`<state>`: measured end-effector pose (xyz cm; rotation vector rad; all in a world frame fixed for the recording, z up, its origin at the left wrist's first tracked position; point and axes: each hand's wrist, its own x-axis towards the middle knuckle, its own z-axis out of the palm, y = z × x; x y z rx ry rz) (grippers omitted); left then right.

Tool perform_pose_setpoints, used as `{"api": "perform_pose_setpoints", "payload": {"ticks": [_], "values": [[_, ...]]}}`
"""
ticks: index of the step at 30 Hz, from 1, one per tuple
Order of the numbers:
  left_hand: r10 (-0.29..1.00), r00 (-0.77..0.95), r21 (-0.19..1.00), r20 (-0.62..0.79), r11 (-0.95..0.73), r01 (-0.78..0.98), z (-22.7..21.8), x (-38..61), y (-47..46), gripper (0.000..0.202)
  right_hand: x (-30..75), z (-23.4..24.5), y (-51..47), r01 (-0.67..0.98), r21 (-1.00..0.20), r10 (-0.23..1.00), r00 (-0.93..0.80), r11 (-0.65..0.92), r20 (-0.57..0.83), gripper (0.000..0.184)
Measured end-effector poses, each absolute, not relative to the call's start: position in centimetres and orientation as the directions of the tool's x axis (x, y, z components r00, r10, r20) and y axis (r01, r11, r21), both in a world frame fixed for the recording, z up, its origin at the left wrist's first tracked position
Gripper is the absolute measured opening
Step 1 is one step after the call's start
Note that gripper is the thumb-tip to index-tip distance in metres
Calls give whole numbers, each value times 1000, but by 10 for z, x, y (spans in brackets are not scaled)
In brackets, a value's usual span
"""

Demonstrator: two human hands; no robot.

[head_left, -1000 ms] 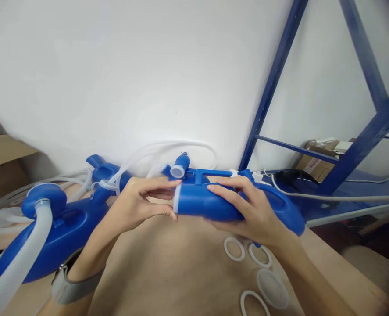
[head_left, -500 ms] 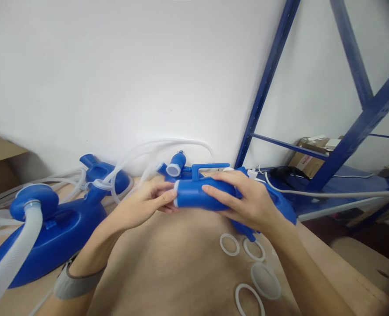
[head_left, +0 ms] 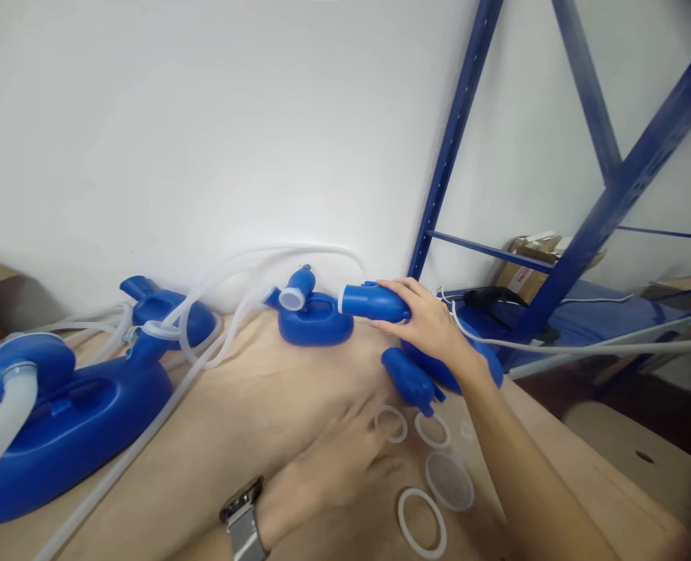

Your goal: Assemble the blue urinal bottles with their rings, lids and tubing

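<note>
My right hand (head_left: 427, 318) is wrapped round a blue plastic bottle-like piece (head_left: 371, 302) with a white rim at its left end, held sideways above the table. Low over the tabletop, my left hand (head_left: 345, 444) is blurred by motion; its fingers look stretched out and nothing shows in them. Closest to its fingertips lies a thin white ring (head_left: 404, 427). Beyond that are a second white ring (head_left: 447, 441), a round translucent white disc (head_left: 450, 481) and a larger white ring (head_left: 401, 536). Another blue plastic piece (head_left: 409, 378) rests below my right hand.
A big blue jug (head_left: 100, 413) with a white hose (head_left: 6, 421) stands at the left, a smaller blue jug (head_left: 315, 331) near the wall. White tubing (head_left: 199, 362) runs over the table. At the right are a blue metal rack (head_left: 459, 132) and a cardboard box (head_left: 520, 276).
My left hand has let go of the blue piece's white-rimmed end and moved down and right toward the white rings. The right hand still holds the piece, now higher.
</note>
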<state>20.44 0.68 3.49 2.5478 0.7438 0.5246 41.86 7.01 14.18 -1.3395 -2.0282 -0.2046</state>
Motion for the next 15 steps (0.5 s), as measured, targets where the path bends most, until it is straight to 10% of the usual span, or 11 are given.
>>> {"api": "perform_pose_setpoints", "payload": {"ticks": [5, 15], "values": [[535, 824, 324, 186, -825, 463, 3, 216, 18, 28, 428, 136, 77, 797, -359, 852, -338, 485, 400, 64], [479, 875, 416, 68, -811, 412, 32, 177, 40, 6, 387, 61, 102, 759, -420, 840, -542, 497, 17, 82]]}}
